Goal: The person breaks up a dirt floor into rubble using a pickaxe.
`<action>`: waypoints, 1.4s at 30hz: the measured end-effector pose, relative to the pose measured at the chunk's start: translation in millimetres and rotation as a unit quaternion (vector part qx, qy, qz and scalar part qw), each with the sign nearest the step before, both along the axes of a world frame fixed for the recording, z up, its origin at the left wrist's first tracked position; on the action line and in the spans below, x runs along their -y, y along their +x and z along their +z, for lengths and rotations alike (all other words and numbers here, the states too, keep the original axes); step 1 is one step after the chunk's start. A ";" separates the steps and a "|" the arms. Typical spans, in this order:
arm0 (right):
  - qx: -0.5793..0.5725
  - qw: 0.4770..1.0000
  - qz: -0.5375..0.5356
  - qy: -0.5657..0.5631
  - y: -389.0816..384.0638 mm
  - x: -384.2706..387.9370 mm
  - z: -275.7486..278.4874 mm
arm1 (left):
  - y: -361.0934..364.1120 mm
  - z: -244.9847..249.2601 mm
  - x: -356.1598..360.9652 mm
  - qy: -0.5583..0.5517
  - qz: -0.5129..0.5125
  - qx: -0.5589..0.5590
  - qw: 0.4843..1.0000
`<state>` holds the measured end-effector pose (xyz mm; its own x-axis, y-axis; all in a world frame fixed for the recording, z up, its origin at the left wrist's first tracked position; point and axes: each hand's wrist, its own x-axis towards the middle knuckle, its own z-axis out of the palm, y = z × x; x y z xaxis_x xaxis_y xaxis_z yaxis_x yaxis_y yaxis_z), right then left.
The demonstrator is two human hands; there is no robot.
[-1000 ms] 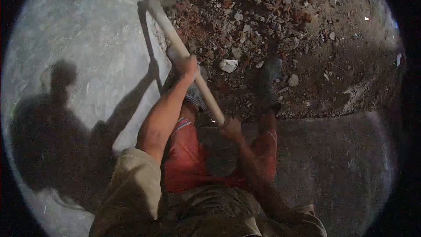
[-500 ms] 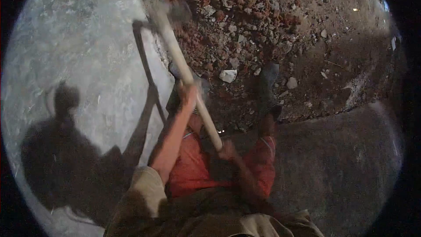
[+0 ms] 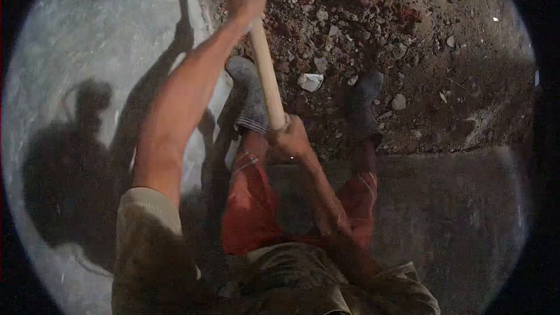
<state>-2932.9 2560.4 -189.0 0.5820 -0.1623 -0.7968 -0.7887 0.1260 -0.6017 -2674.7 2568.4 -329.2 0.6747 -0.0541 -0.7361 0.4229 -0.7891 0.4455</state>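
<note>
My left hand [image 3: 245, 9] is closed around the upper part of a long pale wooden handle [image 3: 266, 73], seemingly that of a hoe. Lower down, near the butt end, my right hand [image 3: 290, 138] grips the same handle, close to my body. The handle slants up and slightly left, over a heap of broken rubble and soil [image 3: 356, 29]. The tool's head lies at or beyond the top edge and cannot be made out. My feet, in grey socks or shoes [image 3: 251, 90], stand apart at the near side of the rubble.
A pale concrete slab [image 3: 128, 29] lies on the left, with my shadow and the tool's shadow across it. Dark flat ground [image 3: 443, 210] is at lower right. A white fragment [image 3: 311, 82] and several stones lie in the soil.
Both hands and the handle have moved up and away from my body, my left arm stretching further out. The blurred tool head, visible before above the rubble, has passed out at the top.
</note>
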 end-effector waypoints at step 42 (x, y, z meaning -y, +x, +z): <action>-0.092 0.991 0.074 0.057 -105.9 21.1 74.2 | -123.3 50.9 -29.3 0.112 0.141 -0.148 0.972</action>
